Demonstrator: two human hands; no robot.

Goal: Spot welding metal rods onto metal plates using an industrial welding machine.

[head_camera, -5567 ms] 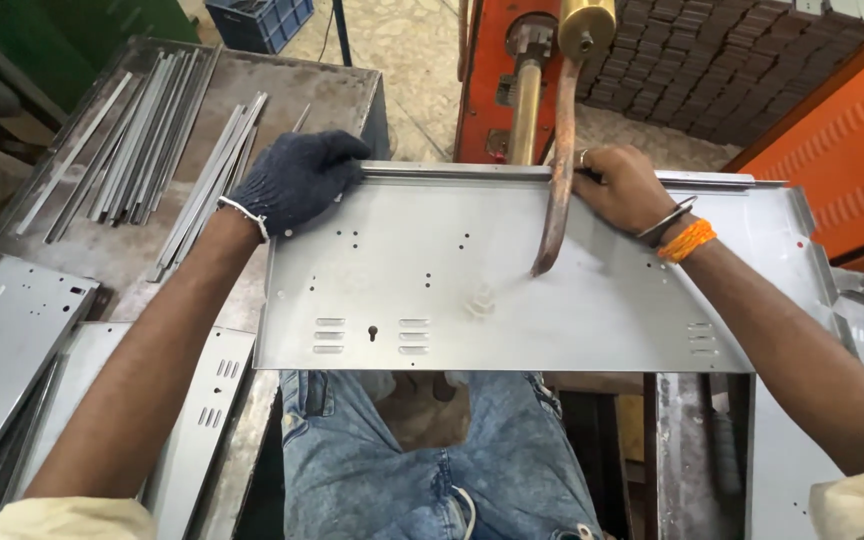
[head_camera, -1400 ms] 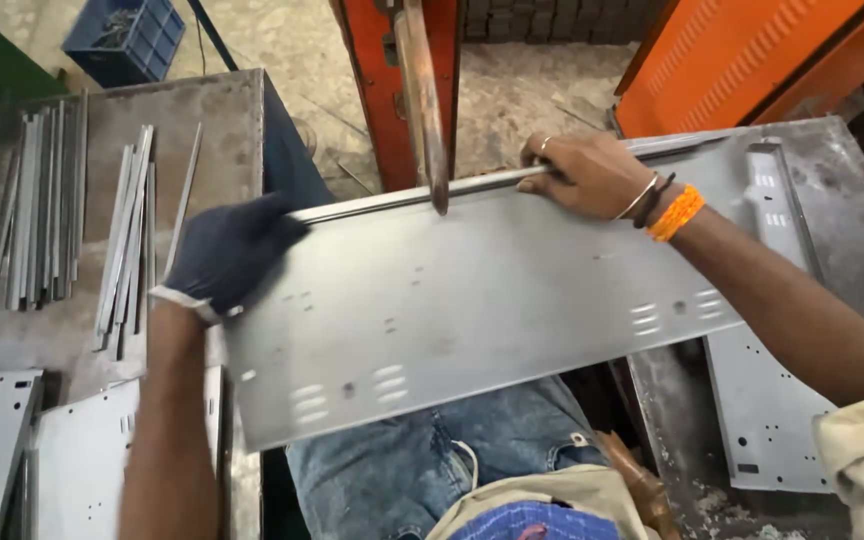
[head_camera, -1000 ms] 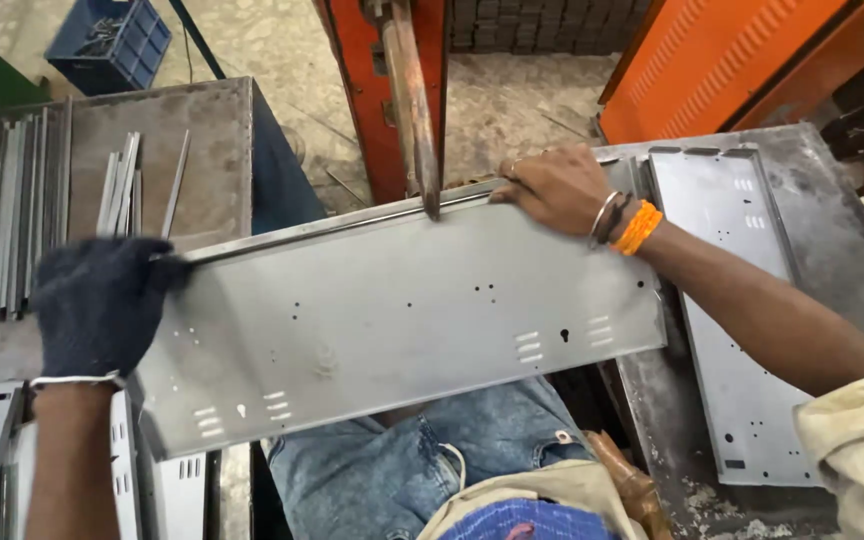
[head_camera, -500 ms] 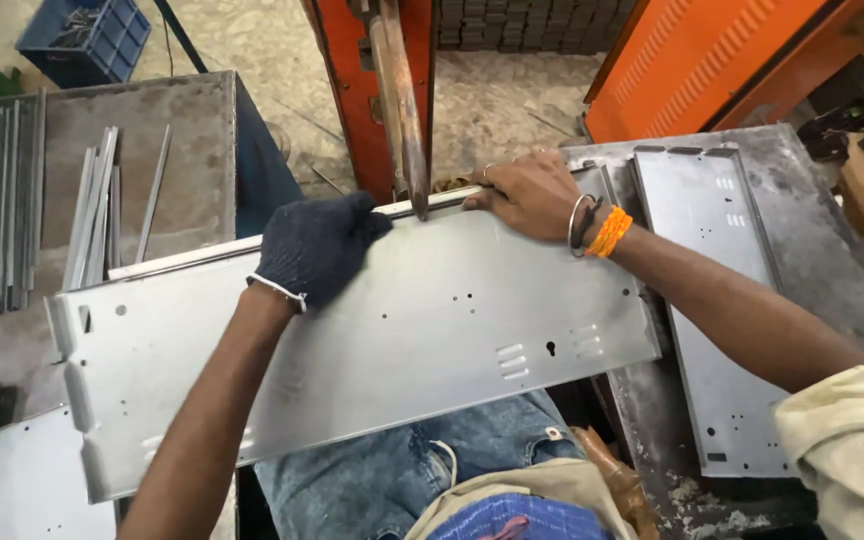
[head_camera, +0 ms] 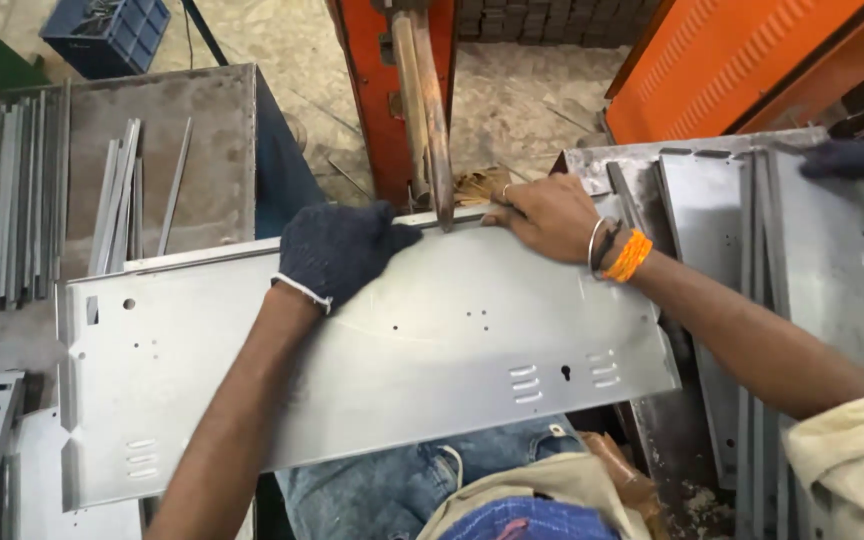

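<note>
Metal workshop: orange press point(head_camera: 407, 90), steel panels point(head_camera: 812, 300)
</note>
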